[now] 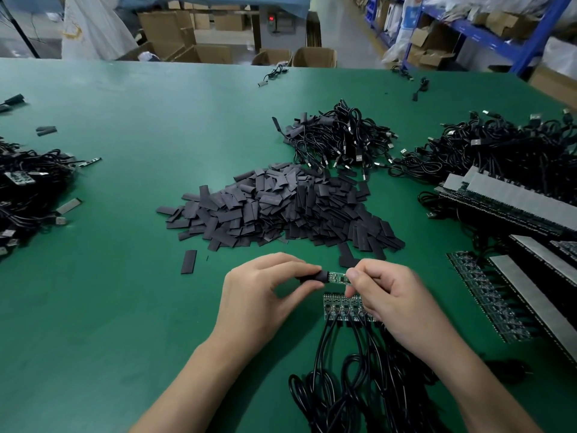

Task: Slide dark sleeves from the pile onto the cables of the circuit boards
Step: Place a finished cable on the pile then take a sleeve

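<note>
Nearest, lay coiled black cables (352, 385), running up to a row of circuit boards (340, 307) on the green table (109, 307). Just above that row, pinched a dark sleeve (315, 275) in the left hand (256, 295), fingers clamped on it, slipped over the left end of one small board (337, 276). Gripped that board's right end in the right hand (393, 298), fingers closed on it. Farther off, heaped the sleeve pile (281, 207); left of the hands, one loose sleeve (189, 261).

sleeves (281, 207): matt dark plastic
table (125, 276): smooth green mat
cables (352, 379): glossy black
boxes (175, 29): brown cardboard
</note>
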The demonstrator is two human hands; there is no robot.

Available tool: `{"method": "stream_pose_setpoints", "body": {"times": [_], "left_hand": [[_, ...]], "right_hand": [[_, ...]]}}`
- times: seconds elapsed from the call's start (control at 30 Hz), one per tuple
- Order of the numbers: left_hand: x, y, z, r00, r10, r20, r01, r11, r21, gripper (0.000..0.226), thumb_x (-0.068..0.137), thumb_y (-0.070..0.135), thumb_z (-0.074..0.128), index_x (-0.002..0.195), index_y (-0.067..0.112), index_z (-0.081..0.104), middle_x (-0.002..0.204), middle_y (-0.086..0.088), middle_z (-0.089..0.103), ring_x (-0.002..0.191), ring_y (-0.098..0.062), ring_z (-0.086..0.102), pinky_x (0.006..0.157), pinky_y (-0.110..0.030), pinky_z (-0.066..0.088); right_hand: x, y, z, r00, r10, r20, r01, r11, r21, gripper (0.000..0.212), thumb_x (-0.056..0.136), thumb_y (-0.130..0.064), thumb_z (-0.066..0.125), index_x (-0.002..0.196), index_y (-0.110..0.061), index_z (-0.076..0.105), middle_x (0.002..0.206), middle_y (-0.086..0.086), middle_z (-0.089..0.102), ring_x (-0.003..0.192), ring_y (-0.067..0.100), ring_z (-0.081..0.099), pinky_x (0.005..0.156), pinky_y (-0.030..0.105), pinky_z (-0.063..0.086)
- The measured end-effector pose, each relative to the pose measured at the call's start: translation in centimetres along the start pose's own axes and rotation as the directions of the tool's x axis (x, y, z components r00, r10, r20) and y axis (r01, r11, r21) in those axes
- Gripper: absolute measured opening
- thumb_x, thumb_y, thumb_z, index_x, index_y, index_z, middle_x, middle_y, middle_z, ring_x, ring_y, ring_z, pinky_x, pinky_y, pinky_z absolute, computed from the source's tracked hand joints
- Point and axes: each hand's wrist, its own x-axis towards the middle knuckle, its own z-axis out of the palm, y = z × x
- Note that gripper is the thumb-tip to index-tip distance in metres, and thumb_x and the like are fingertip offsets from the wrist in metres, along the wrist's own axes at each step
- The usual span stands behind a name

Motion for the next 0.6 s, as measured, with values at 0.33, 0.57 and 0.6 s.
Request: {"method": "stream_pose_setpoints", "body": {"times": [0.33, 0.57, 0.6], "left_hand": [[0.13, -0.4, -0.48, 0.986, 0.116, 0.124, -0.132, 0.982, 0.134, 0.016, 0.091, 0.034, 0.08, 0.102, 0.023, 0.081, 0.096, 0.013, 0.074, 0.085, -0.007, 0.068, 0.075, -0.031, 0.058], [0.17, -0.3, -0.5, 0.983, 0.106, 0.151, -0.13, 0.978, 0.161, 0.016, 0.09, 0.033, 0.08, 0.103, 0.023, 0.08, 0.095, 0.013, 0.074, 0.083, -0.008, 0.067, 0.073, -0.031, 0.057], [0.24, -0.31, -0.49, 0.98, 0.131, 0.149, -0.156, 0.972, 0.175, 0.015, 0.09, 0.033, 0.08, 0.102, 0.023, 0.08, 0.095, 0.013, 0.073, 0.082, -0.008, 0.066, 0.071, -0.031, 0.057]], "right_hand": [[0.1, 0.5, -0.04, 0.999, 0.041, -0.003, -0.041, 0.995, -0.095, 0.032, 0.103, -0.041, 0.057, 0.077, -0.03, 0.073, 0.052, -0.005, 0.033, 0.05, 0.014, 0.029, 0.055, 0.034, 0.025], [-0.09, 0.38, -0.14, 0.999, 0.042, 0.017, -0.042, 0.998, -0.053, 0.046, 0.084, -0.068, 0.048, 0.079, -0.03, 0.074, 0.052, -0.006, 0.032, 0.05, 0.016, 0.028, 0.054, 0.035, 0.025], [-0.05, 0.38, -0.1, 0.999, 0.048, 0.013, -0.047, 0.998, -0.04, 0.047, 0.083, -0.068, 0.048, 0.078, -0.029, 0.074, 0.052, -0.005, 0.032, 0.051, 0.017, 0.028, 0.056, 0.037, 0.025]]}}
